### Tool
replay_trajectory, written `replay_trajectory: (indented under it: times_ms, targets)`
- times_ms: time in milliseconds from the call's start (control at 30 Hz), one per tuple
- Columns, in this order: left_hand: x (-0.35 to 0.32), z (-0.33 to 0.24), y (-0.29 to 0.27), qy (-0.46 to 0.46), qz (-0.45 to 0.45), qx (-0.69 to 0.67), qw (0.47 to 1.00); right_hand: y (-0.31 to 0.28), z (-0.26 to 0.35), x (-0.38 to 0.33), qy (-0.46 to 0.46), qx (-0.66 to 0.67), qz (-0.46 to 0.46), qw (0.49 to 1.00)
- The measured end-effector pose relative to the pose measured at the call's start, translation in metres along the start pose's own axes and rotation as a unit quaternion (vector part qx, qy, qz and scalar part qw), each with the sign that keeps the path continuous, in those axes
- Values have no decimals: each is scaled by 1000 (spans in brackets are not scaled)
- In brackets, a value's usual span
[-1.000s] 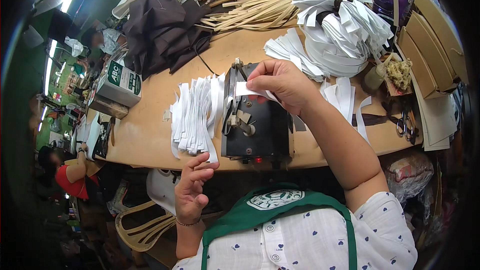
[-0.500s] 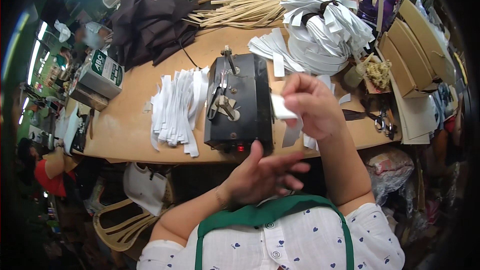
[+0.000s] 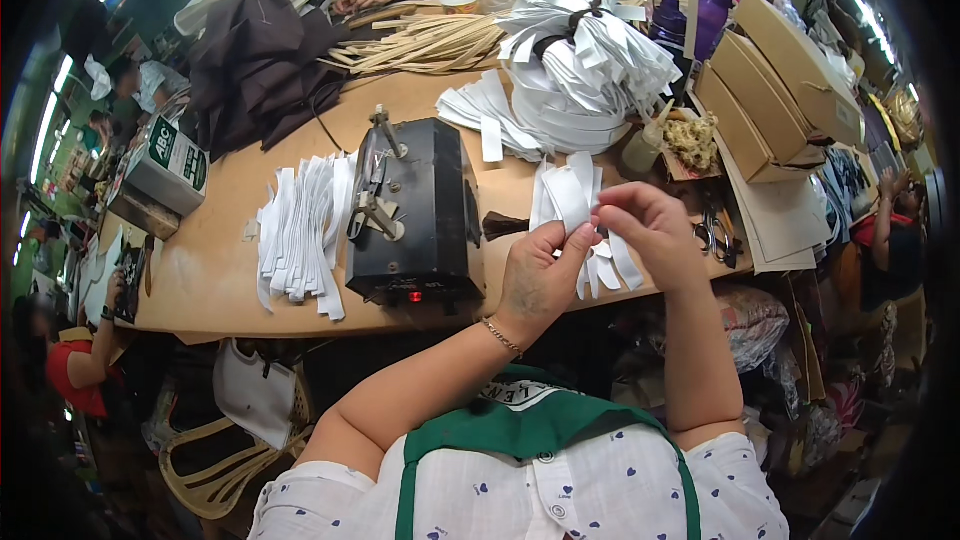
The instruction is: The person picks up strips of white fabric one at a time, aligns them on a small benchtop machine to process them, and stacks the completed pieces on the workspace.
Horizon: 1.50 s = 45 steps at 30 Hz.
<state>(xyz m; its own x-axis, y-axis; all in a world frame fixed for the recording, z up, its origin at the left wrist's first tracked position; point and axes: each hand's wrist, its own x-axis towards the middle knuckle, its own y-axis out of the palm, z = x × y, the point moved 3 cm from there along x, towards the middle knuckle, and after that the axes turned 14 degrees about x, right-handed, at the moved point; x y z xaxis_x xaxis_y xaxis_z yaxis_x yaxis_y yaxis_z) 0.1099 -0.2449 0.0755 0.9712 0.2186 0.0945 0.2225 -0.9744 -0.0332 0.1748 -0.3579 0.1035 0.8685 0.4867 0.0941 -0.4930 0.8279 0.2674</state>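
Left hand [image 3: 538, 285]: thumb and forefinger pinched on white strip [image 3: 568, 198], which runs from my fingertips toward 11 o'clock. Right hand [image 3: 658, 238], at 2 o'clock from my left: fingertips bunched near the strip; cannot tell if clamped. Black machine [image 3: 425, 205]: 9 o'clock of grip.

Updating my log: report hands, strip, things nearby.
Left hand pinches white strip. Right hand close beside. Black machine to the left; scissors to the right.

A white shirt [image 3: 460, 515] (scattered with blue hearts [image 3: 567, 489]), green apron [image 3: 560, 428] and chain bracelet [image 3: 501, 336] are worn.
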Motion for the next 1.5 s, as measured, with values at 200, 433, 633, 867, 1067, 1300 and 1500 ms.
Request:
replay_trajectory:
  times_ms: [200,433,633,867,1067,1300,1500]
  targets:
    - [-4,-1,-4,67,-13,143,987,20,-19,10,51,129,36,990]
    - [-58,-36,-58,23,285,266,921,55,-22,48,123,208,116,963]
    - [-119,-17,-124,-86,177,77,978,109,-34,95,172,290,167,927]
    - [-135,-5,-143,-130,31,-10,991,137,-46,106,215,306,191,907]
    - [-131,-5,-150,-112,35,-34,992,143,-46,109,203,306,198,909]
    - [-133,-1,-155,-106,41,-56,992,146,-44,109,204,288,190,916]
    - [-133,3,-167,-57,18,-8,998,147,-45,108,191,293,194,917]
